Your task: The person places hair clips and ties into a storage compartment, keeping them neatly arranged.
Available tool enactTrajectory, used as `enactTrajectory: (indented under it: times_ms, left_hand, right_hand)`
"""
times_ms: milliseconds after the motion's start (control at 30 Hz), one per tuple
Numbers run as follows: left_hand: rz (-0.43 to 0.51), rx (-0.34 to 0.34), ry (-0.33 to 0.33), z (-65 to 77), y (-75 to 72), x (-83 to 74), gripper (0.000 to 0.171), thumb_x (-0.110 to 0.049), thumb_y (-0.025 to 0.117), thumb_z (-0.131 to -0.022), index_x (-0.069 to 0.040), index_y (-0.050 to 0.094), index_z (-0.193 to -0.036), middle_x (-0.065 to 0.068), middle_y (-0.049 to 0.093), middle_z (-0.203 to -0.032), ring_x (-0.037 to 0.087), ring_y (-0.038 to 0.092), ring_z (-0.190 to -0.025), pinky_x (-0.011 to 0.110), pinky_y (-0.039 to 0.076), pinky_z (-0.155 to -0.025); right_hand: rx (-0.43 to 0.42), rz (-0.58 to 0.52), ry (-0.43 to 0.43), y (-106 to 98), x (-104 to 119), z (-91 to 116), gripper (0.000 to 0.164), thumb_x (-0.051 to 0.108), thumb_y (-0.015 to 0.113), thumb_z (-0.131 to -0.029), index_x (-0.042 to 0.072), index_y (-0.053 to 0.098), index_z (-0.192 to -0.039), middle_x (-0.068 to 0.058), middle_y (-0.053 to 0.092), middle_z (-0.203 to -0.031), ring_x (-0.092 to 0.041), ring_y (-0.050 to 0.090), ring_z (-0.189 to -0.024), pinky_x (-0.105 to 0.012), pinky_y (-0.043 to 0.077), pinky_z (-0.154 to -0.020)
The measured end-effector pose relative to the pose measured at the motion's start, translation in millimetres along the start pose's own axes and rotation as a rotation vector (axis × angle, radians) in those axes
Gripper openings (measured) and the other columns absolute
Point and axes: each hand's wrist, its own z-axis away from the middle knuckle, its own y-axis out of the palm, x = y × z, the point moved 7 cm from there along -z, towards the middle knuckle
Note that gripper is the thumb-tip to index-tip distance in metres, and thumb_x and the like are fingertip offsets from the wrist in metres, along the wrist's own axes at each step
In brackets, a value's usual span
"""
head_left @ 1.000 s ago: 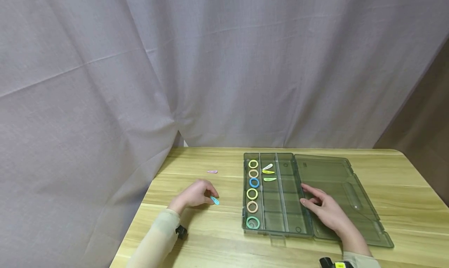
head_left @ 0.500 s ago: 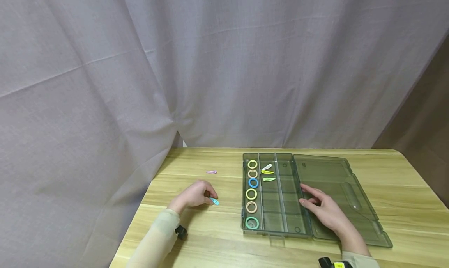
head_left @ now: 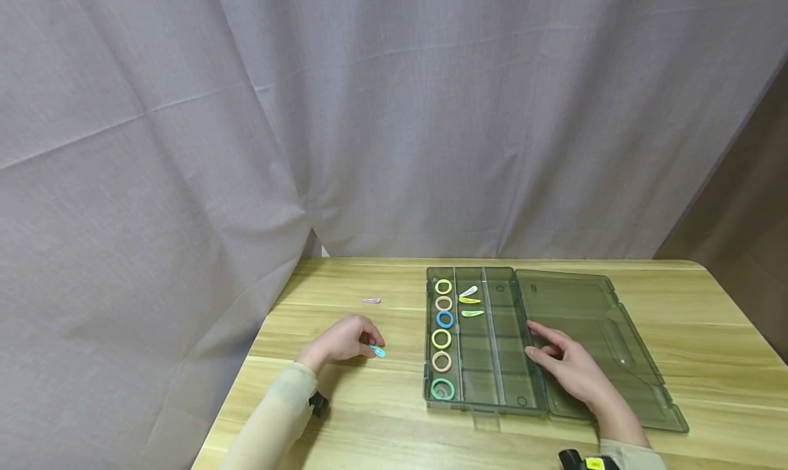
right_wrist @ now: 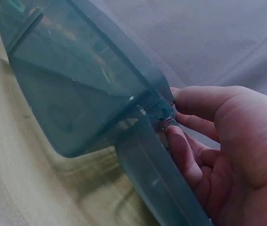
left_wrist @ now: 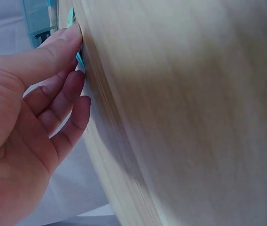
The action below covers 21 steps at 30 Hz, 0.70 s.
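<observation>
My left hand (head_left: 343,340) pinches a light blue snap hair clip (head_left: 377,351) between thumb and fingers, low over the table left of the box. In the left wrist view the clip (left_wrist: 71,18) shows edge-on past the thumb. A pink snap clip (head_left: 372,300) lies on the table farther back. My right hand (head_left: 569,367) holds the hinge-side edge of a dark translucent compartment box (head_left: 516,398). From the right wrist, its thumb and fingertips (right_wrist: 180,141) meet the box at the hinge, between tray and lid.
Several coloured hair ties, among them a blue one (head_left: 444,319), line the box's left column. White, yellow and green clips (head_left: 473,313) lie in the middle column. The open lid (head_left: 579,306) lies flat to the right. A grey curtain (head_left: 394,114) hangs behind the table.
</observation>
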Motion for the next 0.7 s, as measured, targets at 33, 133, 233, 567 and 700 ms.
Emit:
enactTrajectory:
  times_ms: [33,133,233,567,700]
  left_hand:
    - [-0.001,0.002,-0.001,-0.3,0.2,-0.2,0.019,0.000,0.088,-0.085,-0.012,0.082,-0.098,-0.009,0.069,-0.088,0.005,0.061,-0.081,0.025,0.054,-0.078]
    - [-0.004,0.006,-0.004,-1.2,0.8,-0.8,0.020,0.001,0.088,-0.085,-0.013,0.082,-0.097,-0.009,0.069,-0.087,0.003,0.060,-0.080,0.025,0.054,-0.077]
    - [-0.013,0.012,-0.007,-1.8,1.1,-1.1,0.021,0.003,0.088,-0.085,-0.013,0.082,-0.097,-0.010,0.067,-0.083,0.003,0.058,-0.077,0.025,0.053,-0.075]
    - [-0.013,0.026,-0.011,-1.9,1.8,-2.0,0.021,0.003,0.087,-0.085,-0.013,0.081,-0.096,-0.009,0.065,-0.076,0.002,0.056,-0.070,0.024,0.051,-0.069]
    - [-0.006,0.030,-0.024,0.2,1.4,-3.5,0.016,0.001,0.086,-0.088,-0.014,0.081,-0.093,-0.009,0.066,-0.078,0.003,0.056,-0.071,0.024,0.051,-0.071]
  right_hand:
    - [-0.002,-0.001,-0.001,-0.4,0.1,0.1,0.068,0.036,0.070,-0.106,0.007,0.046,-0.162,-0.019,0.054,-0.153,-0.013,0.063,-0.105,-0.031,0.049,-0.089]
    - [-0.002,-0.004,-0.001,-0.7,0.3,0.3,0.068,0.036,0.070,-0.105,0.008,0.046,-0.162,-0.018,0.054,-0.153,-0.013,0.063,-0.106,-0.031,0.049,-0.089]
    - [0.001,-0.007,0.000,-1.0,1.1,0.5,0.068,0.036,0.070,-0.106,0.007,0.045,-0.162,-0.019,0.054,-0.154,-0.015,0.063,-0.107,-0.032,0.049,-0.090]
    - [0.010,-0.009,0.000,-0.8,1.3,0.7,0.070,0.039,0.070,-0.105,0.008,0.044,-0.163,-0.018,0.052,-0.154,-0.020,0.062,-0.110,-0.036,0.049,-0.091]
    - [0.013,-0.014,0.002,-0.5,1.1,1.4,0.071,0.039,0.070,-0.105,0.007,0.044,-0.163,-0.018,0.052,-0.155,-0.020,0.062,-0.110,-0.035,0.049,-0.090]
